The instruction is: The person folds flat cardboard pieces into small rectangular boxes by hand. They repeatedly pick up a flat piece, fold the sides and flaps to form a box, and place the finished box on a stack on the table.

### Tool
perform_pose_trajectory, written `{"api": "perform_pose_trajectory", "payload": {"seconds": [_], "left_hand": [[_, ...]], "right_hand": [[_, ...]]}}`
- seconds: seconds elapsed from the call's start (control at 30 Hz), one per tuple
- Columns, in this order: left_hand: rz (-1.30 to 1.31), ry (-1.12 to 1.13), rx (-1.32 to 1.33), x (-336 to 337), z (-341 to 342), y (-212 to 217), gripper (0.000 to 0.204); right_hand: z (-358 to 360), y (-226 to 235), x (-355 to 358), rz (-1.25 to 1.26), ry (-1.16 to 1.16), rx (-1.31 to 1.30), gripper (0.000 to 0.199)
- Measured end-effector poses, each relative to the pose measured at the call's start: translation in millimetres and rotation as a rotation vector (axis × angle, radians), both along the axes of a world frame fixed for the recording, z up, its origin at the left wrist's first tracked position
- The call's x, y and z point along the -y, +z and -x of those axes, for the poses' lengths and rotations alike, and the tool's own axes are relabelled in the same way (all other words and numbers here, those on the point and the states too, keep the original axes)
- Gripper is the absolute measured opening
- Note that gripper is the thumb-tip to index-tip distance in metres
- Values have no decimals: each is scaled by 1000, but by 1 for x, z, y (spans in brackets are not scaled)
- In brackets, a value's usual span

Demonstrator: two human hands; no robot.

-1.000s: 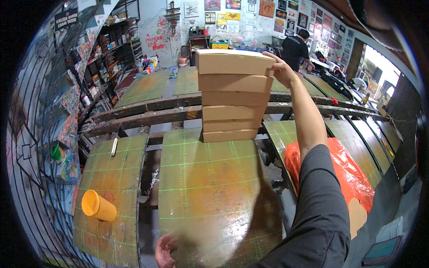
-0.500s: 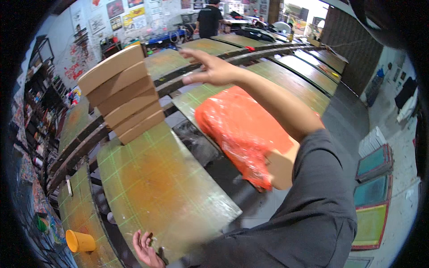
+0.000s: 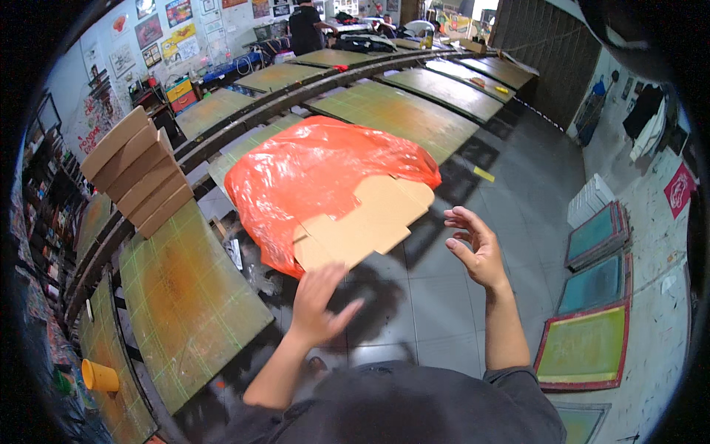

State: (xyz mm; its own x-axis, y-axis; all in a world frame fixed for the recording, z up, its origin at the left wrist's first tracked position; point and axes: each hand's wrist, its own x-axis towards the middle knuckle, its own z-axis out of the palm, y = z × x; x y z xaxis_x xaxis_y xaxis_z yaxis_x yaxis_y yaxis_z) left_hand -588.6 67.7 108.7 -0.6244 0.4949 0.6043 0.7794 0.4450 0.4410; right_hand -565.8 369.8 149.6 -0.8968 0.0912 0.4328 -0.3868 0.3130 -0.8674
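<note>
The right hand [image 3: 477, 246], which a second ago was at the top of the stack of plain tan cardboard boxes [image 3: 140, 174], has left it and is now held above the floor, just right of the flat, tan, die-cut cardboard sheets [image 3: 362, 226]. It is empty, its fingers loosely curved and its thumb held apart. The left hand [image 3: 316, 305] has come up to the near edge of the sheets, fingers together and thumb spread wide; whether its fingertips touch the cardboard cannot be told. The sheets stick out toward the near right from a shiny orange-red plastic bag [image 3: 285, 166], which lies over an olive-green board [image 3: 222, 174] right of the nearer worktop with green grid lines [image 3: 192, 296]. The boxes stand, slightly uneven, at that worktop's far end, and a yellow plastic cup [image 3: 100, 376] lies on its side at the near left. With the view swung to the right and both hands flanking the sheets, the handling seems to have shifted from the boxes to this flat cardboard
</note>
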Motion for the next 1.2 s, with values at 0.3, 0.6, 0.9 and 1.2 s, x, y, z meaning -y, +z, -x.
{"api": "perform_pose_trajectory", "payload": {"seconds": [0.3,0.6,0.9,1.2], "left_hand": [[557,409,-123,-67,48,-37,40],[351,445,-226,-70,20,27,9],[301,-63,-426,-53,-89,83,16],[190,-283,-513,-60,-108,105,11]], "right_hand": [[-65,-13,-34,231,-10,-68,46],[-73,-24,-45,337,8,-53,32],[-17,-92,-74,1299,415,398,67],[-62,-123,-131,1002,163,526,21]]}}
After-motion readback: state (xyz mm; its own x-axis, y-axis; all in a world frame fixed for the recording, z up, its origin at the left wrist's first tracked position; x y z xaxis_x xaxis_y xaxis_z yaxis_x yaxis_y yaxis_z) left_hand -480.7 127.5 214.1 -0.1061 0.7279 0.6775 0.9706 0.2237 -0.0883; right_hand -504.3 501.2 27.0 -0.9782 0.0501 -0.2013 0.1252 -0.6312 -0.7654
